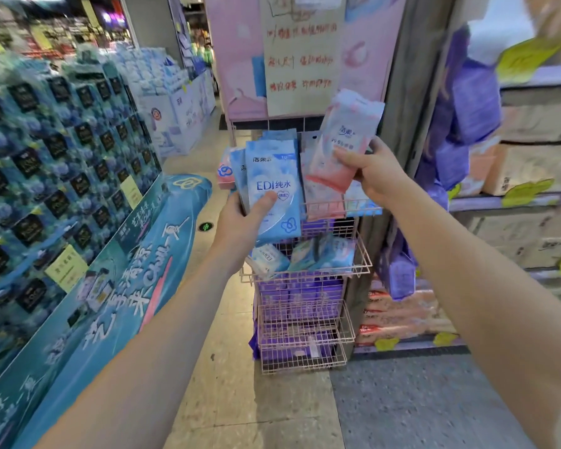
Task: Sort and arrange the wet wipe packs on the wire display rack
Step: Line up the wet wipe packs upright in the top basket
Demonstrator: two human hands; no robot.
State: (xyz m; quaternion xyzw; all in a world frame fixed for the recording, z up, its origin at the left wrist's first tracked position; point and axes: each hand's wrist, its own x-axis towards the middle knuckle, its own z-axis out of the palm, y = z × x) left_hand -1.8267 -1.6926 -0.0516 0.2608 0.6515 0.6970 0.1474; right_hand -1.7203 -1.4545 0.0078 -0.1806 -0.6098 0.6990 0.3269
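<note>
**Inspector:** Rack condition?

**Assessor:** The pink wire display rack [364,261] stood in tiers of thin open mesh. Purple packs [302,296] filled the lower baskets.

**Inspector:** Stock in hand?

**Assessor:** The left hand [240,228] held a stack of glossy blue packs [272,186] upright in its grip, before the top basket [327,218]. The right hand [376,170] pinched one soft pink pack [347,137], its long axis near upright, tilted right. That basket's pink section lay just below and left of the grip, so the right hand was judged nearer.
</note>
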